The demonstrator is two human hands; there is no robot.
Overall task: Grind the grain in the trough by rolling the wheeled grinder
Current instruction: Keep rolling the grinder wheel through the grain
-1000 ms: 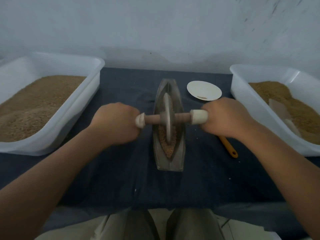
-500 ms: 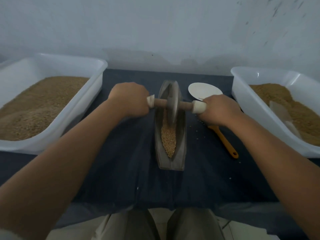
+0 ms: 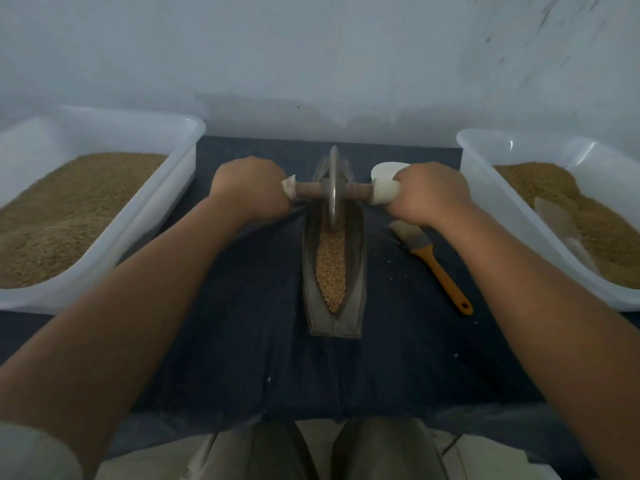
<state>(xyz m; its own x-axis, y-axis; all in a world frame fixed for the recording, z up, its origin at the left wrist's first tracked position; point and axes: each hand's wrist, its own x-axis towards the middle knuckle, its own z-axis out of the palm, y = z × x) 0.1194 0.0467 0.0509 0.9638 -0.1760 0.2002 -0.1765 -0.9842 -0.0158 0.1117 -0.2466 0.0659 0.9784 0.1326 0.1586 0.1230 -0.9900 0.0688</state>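
A narrow boat-shaped metal trough (image 3: 356,271) lies lengthwise on the dark cloth, with brown grain (image 3: 331,261) along its groove. The wheeled grinder (image 3: 333,188), a thin metal disc on a wooden axle with white-wrapped ends, stands in the far end of the trough. My left hand (image 3: 251,194) grips the left end of the axle. My right hand (image 3: 429,195) grips the right end. The fingers of both are curled under and hidden.
A white tub (image 3: 104,237) of grain stands at the left, and another white tub (image 3: 485,188) of grain at the right. A brush with an orange handle (image 3: 441,268) lies right of the trough. A white dish (image 3: 386,169) shows behind my right hand.
Both hands have pushed the grinder from the near middle of the trough to its far end, uncovering the grain behind it. The brush head has come into view.
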